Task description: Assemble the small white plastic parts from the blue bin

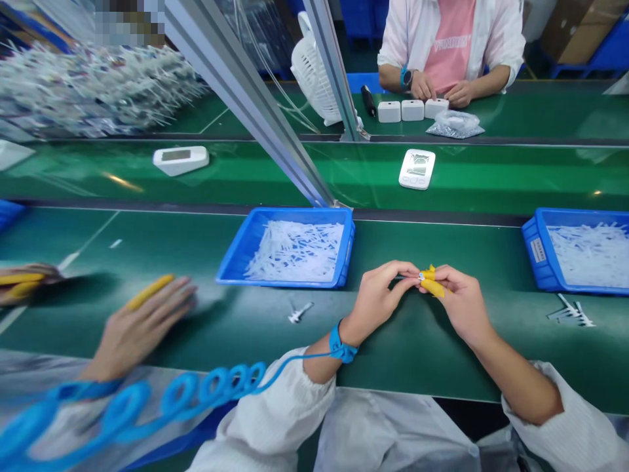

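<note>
In front of me, my left hand (381, 292) and my right hand (462, 298) meet over the green bench. Between their fingertips is a tiny white plastic part (421, 277), mostly covered by the fingers. My left hand pinches its left side with thumb and forefinger. Yellow finger cots (433, 287) cover the thumb and a fingertip of my right hand, which closes on the part from the right. Around my left wrist sits a blue wrist strap (343, 343) with a coiled cord (216, 387). A few small white plastic pieces (299, 313) lie left of my left forearm.
Blue trays (350, 252) (535, 259) of white plastic strips stand left and right. More white pieces (572, 311) lie at right. A co-worker's hands (142, 321) are at left. White devices (417, 169) (181, 159) lie on the green belt. A metal post (255, 98) slants across. Another person works opposite.
</note>
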Demonstrator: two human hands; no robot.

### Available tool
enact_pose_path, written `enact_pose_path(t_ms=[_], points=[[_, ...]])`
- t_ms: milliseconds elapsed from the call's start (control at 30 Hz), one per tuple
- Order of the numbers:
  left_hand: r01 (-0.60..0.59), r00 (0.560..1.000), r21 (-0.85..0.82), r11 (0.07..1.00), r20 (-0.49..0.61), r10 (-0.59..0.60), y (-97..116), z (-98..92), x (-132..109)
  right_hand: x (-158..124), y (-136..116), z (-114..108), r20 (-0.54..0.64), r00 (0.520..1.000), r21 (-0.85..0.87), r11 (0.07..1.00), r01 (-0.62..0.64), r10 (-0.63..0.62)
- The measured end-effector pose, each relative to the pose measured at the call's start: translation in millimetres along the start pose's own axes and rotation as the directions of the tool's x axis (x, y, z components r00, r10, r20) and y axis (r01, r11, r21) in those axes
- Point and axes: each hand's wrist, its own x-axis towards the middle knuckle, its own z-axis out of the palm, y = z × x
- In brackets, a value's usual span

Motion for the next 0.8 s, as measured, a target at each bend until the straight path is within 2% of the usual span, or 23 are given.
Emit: enact_pose_path(t_ms=[133, 233, 367, 467, 600, 700, 800], points=[[-0.015, 1.0, 0.033, 0.999, 0.012, 0.015, -2.3, 1.8, -2.7, -2.1, -0.2, -1.8, 0.004, 0.998, -0.113, 0.992, 0.055, -0.055], [0.041, 0.999, -0.002, 0.999, 0.026, -0.041, -6.1, 3.1, -3.7, -2.1, 1.6, -4.3, -0.008, 0.998, -0.171, 0.983, 0.066, -0.068], [0.134, 0.991, -0.125, 0.983, 0.011, -0.133, -11.2, 7.2, -1.1, 1.2, 2.9, -6.9, -0.017, 1.0, -0.067, 0.998, -0.019, 0.018], [0.129, 0.991, -0.184, 0.974, 0.008, -0.13, -13.7, 11.3, 2.0, 3.8, 2.5, -5.8, -0.048, 0.995, 0.038, 0.995, -0.088, 0.09], [0.165, 0.985, -0.246, 0.955, -0.002, -0.171, -13.5, 14.3, 3.1, 4.3, 3.6, -2.5, -0.069, 0.992, 0.07, 0.993, -0.1, 0.105], [0.173, 0.984, -0.232, 0.957, -0.001, -0.178, -12.0, 14.2, 1.7, 2.7, 5.1, -0.6, -0.075, 0.992, 0.058, 0.993, -0.1, 0.104], [0.123, 0.992, -0.177, 0.976, -0.012, -0.127, -12.7, 13.2, 0.1, 0.1, 5.2, 1.7, -0.072, 0.992, 0.053, 0.994, -0.1, 0.104]])
